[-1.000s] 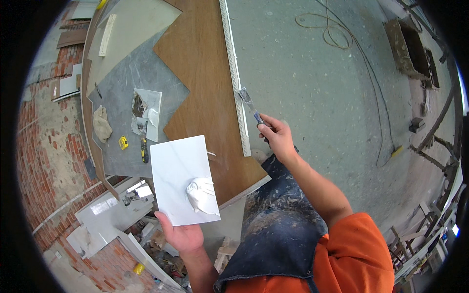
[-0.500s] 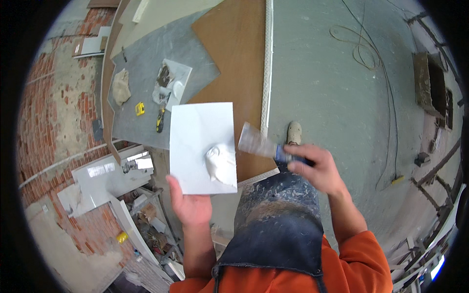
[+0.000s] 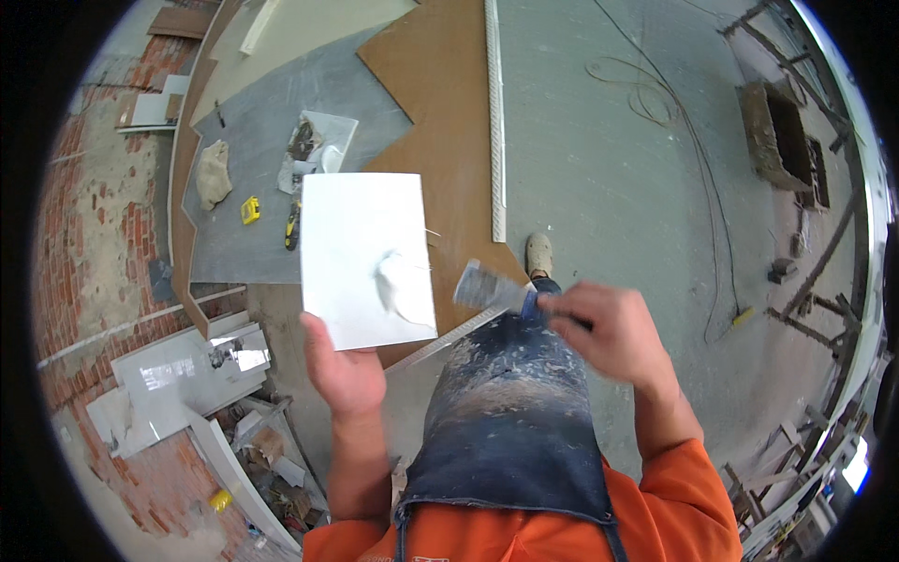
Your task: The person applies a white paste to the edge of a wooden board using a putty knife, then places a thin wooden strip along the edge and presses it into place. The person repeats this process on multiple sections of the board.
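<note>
My left hand grips a white rectangular board by its near edge, the thumb along its left side. A lump of white paste sits on the lower right of that board. In my right hand is a putty knife, held by its dark blue handle with fingers wrapped round it. Its wide blade points left towards the board and stands apart from it. The blade and the right fingers are slightly blurred.
A worktop with brown and grey sheets lies ahead, a white trim strip along its edge. On it are a yellow tape measure, a utility knife and a beige cloth. A cable trails over the floor at right.
The putty knife's blade has tilted, and its handle sits deeper in my right fist. The board appears slightly farther left and up, while the whole view has shifted.
</note>
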Demonstrator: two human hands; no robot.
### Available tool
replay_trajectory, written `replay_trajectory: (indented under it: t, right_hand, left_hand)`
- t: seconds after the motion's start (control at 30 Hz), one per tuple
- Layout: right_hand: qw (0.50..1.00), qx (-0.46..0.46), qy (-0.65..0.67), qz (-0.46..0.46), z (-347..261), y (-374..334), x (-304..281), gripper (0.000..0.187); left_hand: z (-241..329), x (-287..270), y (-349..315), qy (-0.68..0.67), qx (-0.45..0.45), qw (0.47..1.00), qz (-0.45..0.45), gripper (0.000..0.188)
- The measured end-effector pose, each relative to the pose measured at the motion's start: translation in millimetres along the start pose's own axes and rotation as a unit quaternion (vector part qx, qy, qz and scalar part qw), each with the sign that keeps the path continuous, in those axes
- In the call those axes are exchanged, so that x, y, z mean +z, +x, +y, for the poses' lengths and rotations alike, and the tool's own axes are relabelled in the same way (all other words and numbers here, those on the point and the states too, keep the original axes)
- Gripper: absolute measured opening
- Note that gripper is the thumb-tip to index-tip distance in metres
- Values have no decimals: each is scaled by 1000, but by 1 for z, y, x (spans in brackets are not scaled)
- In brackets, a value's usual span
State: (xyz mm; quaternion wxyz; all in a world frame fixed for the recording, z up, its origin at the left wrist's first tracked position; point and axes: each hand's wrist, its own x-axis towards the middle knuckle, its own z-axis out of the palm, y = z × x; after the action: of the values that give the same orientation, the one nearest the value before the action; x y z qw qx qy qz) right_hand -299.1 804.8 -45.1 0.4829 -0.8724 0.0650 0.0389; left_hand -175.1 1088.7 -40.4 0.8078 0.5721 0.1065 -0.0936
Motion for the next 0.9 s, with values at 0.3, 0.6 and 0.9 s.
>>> replay_trajectory:
  t: [0.3, 0.6, 0.9]
  right_hand:
    - [858, 221, 461, 36, 153, 25, 87, 41]
    - [857, 208, 460, 102, 170, 28, 142, 40]
    - [888, 203, 391, 129, 194, 12, 162, 40]
  left_hand:
    - [16, -25, -7, -24, -26, 999, -1, 68]
    - [12, -22, -12, -13, -53, 997, 49, 69]
    - [12, -27, -13, -19, -58, 998, 15, 66]
